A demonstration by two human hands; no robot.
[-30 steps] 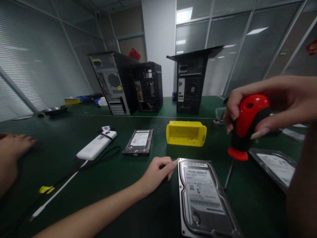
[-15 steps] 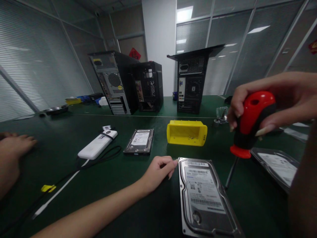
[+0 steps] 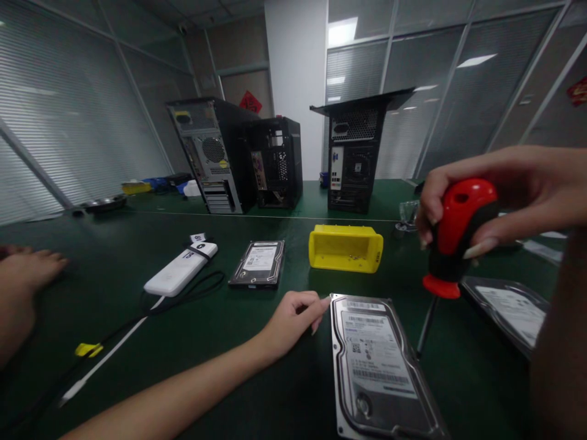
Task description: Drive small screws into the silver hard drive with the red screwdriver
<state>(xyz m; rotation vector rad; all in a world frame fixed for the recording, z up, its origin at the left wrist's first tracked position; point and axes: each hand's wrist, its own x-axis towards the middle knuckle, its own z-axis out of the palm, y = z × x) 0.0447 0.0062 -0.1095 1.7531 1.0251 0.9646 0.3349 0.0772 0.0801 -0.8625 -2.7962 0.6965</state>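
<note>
A silver hard drive (image 3: pixel 380 360) with a white label lies flat in front of me, its near end cut off by the frame's lower edge. At its far left corner, my left hand (image 3: pixel 296 321) has its fingers curled, and a fingertip presses against the corner. My right hand (image 3: pixel 509 195) is closed round the red and black handle of a screwdriver (image 3: pixel 461 238), which stands almost upright with a slight tilt. Its shaft runs down to the drive's right edge; the tip is hard to make out, so I cannot tell whether it sits in a screw.
Beyond the drive stands a yellow bin (image 3: pixel 346 249) with small screws inside. Other hard drives (image 3: pixel 259 264) lie left and right (image 3: pixel 511 311). A white power bank (image 3: pixel 181 269) with cables is further left, near another person's hand (image 3: pixel 32 275). Computer cases (image 3: pixel 353 153) stand at the back.
My right hand and the screwdriver handle have shifted slightly left and down, while the shaft stays at the drive's right edge. My left hand keeps its place at the corner.
</note>
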